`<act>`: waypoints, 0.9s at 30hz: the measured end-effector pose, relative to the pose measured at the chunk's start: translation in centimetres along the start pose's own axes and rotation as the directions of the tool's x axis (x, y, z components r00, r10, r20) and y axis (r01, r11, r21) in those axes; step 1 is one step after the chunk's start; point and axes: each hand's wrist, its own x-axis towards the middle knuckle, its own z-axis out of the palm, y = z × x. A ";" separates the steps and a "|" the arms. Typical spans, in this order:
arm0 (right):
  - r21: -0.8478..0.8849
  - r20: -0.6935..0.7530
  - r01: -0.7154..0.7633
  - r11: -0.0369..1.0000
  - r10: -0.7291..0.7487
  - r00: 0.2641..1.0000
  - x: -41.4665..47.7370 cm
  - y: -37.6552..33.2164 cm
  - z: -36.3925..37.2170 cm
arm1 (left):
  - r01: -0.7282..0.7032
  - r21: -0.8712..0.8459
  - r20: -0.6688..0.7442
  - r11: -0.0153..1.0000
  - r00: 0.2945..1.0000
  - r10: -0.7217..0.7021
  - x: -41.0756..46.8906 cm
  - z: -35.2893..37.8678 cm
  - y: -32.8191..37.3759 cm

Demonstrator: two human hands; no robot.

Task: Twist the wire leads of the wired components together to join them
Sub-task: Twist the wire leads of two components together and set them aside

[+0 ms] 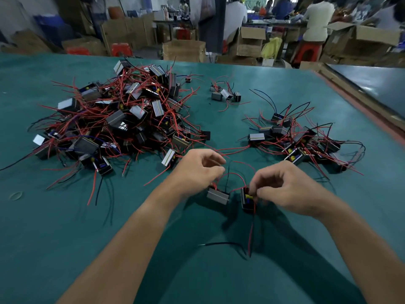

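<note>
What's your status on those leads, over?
Left hand pinching a red lead. Right hand gripping the right component, left component beside it. Join not visible. Black wire lying nearby, nothing blocking.

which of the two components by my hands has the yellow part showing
The right component, pinched by the right hand, shows its yellow part. The left component, below the left hand, shows only a grey face.

The right hand (pixel 287 189) blurs against the component (pixel 246 201), hiding its grip; seated people (pixel 317 20) upper right are blurred, heads cropped.
</note>
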 end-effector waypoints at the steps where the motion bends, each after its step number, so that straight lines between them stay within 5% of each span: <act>1: -0.023 -0.018 0.010 1.000 -0.010 1.000 0.0 0.1 0.0 | -0.013 0.000 0.013 1.000 1.000 0.013 -0.1 0.0 0.1; 7: -0.191 -0.007 0.054 0.980 -0.056 0.998 -0.1 0.3 0.2 | -0.188 0.268 0.171 0.945 0.974 0.146 -0.6 0.4 -0.1; 14: -0.255 0.079 0.048 0.966 -0.029 0.996 -0.5 0.1 0.0 | -0.161 0.334 0.022 0.929 0.986 0.163 -0.2 0.3 -0.7; 20: -0.323 -0.209 -0.058 0.945 -0.011 0.978 0.0 0.6 -0.4 | -0.126 0.389 -0.059 0.913 0.985 0.161 0.0 0.1 -0.8; 27: -0.226 -0.235 -0.086 0.970 0.032 0.971 0.0 0.9 -0.7 | -0.053 0.445 0.055 0.894 0.998 0.031 -0.2 0.5 -1.0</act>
